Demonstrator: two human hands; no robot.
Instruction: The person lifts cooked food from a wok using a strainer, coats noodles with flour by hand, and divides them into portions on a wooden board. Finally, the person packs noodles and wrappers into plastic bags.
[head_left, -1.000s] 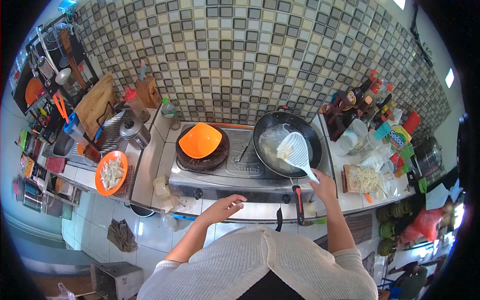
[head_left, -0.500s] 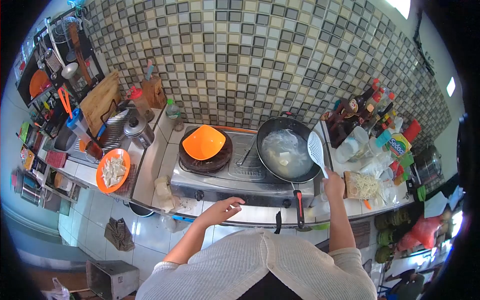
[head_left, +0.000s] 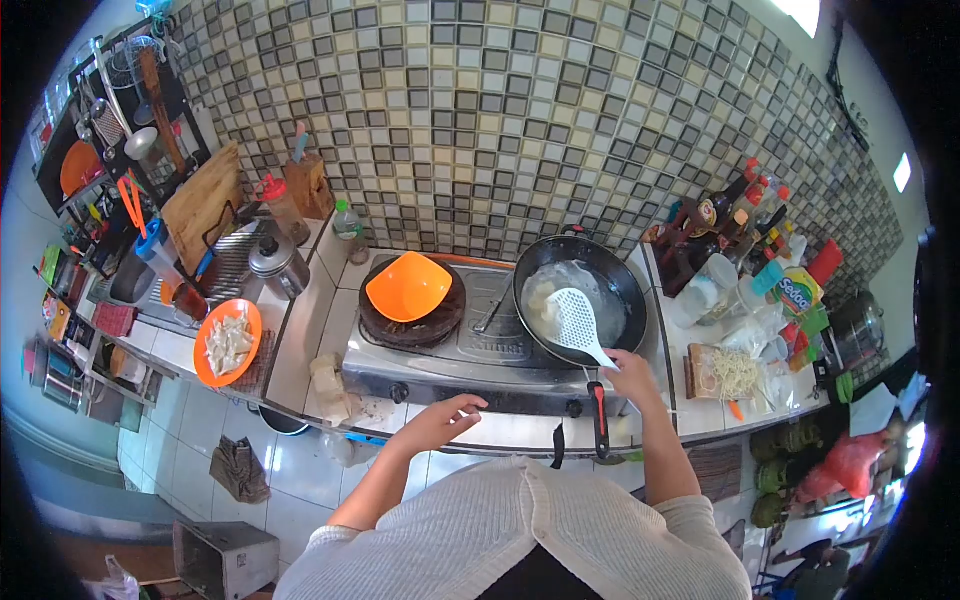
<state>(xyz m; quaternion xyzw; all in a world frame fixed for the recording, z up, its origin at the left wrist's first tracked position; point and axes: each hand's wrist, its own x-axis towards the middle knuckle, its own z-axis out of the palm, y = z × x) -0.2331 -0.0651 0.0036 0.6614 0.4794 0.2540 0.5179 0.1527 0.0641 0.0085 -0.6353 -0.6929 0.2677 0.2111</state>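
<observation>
My right hand (head_left: 630,380) is closed round the handle of a white slotted turner (head_left: 577,318). Its perforated head is over the dark wok-like pan (head_left: 632,285), above cloudy liquid with pale pieces partly hidden beneath it. The pan sits on the right burner of a steel gas stove (head_left: 470,375), its red-and-black handle (head_left: 600,410) pointing toward me. In front of the stove, my left hand (head_left: 438,424) holds nothing, fingers loosely apart. An orange bowl (head_left: 408,286) rests on the left burner.
To the left, an orange plate (head_left: 224,379) bears whitish folded pieces, near a lidded metal pot (head_left: 277,262). On the right are a board with pale shreds (head_left: 732,372), plastic tubs (head_left: 706,288) and several bottles (head_left: 722,205). A tiled wall (head_left: 440,120) rises behind the stove.
My right hand has moved left with the turner, bringing its head from the pan's right rim to over the liquid. My left hand has barely moved.
</observation>
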